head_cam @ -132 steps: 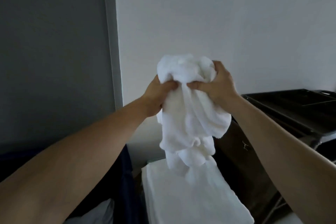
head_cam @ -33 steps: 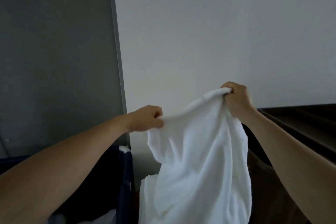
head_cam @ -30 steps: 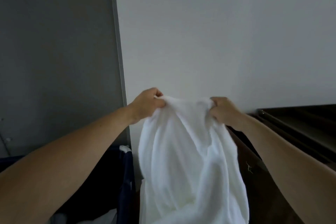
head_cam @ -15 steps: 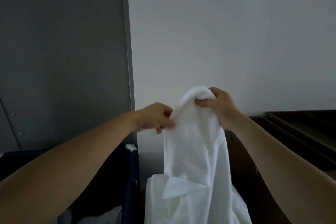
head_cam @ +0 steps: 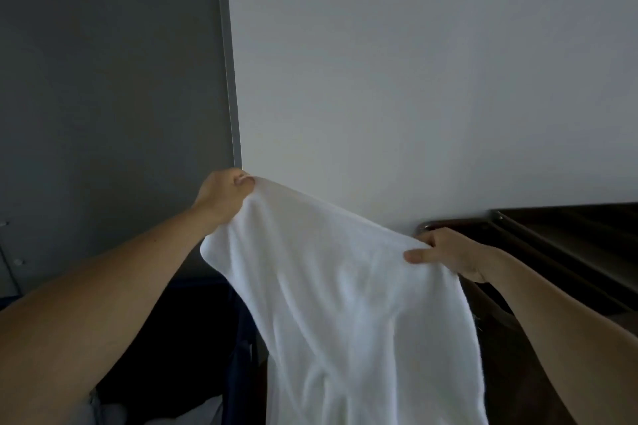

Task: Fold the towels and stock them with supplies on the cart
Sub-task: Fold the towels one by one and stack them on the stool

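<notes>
On the head view, my left hand point(head_cam: 221, 197) pinches the top edge of the towel point(head_cam: 345, 304) at nine o'clock and my right hand point(head_cam: 448, 254) pinches it lower, at four. I judge that this uneven hold could let a corner slip free or skew the fold. The towel is white and soft, hanging spread from centre to six, beside the dark cart point(head_cam: 569, 238) at three.

One wide-angle view from the person's head looks forward and slightly down along both bare forearms, facing a plain pale wall point(head_cam: 414, 79) close ahead. The left hand point(head_cam: 221, 197), right hand point(head_cam: 448, 254) and white terry towel point(head_cam: 345, 304) sit near, low in frame.
</notes>
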Demonstrator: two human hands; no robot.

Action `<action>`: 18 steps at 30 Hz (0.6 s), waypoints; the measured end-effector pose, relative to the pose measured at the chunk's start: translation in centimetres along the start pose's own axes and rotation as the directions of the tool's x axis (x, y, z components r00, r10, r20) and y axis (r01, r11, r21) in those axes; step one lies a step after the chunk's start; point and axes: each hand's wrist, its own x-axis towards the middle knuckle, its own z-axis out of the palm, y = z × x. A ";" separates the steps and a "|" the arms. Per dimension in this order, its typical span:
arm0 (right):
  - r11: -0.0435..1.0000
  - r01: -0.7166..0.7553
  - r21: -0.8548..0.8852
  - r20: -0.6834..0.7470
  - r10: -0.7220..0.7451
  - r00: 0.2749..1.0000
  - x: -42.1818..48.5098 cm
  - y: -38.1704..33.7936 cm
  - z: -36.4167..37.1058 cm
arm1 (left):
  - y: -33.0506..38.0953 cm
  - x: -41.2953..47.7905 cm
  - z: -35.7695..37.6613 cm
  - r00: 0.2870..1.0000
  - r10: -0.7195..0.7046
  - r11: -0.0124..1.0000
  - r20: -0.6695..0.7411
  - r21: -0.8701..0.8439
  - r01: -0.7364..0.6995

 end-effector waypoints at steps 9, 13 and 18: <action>0.855 0.422 -0.302 -0.039 -0.453 0.891 -0.2 -9.3 3.0 | 10.5 -3.9 4.5 0.735 0.361 0.928 0.574 -0.300 -0.222; 0.904 0.397 -0.155 -0.028 -0.406 0.913 -1.1 -8.2 1.3 | 9.9 -3.6 4.4 0.597 0.318 0.947 0.736 -0.226 -0.227; 0.983 0.182 -0.005 0.017 -0.182 0.983 -0.9 -1.9 -0.6 | 7.6 0.1 2.6 0.869 0.343 0.927 0.356 0.021 -0.374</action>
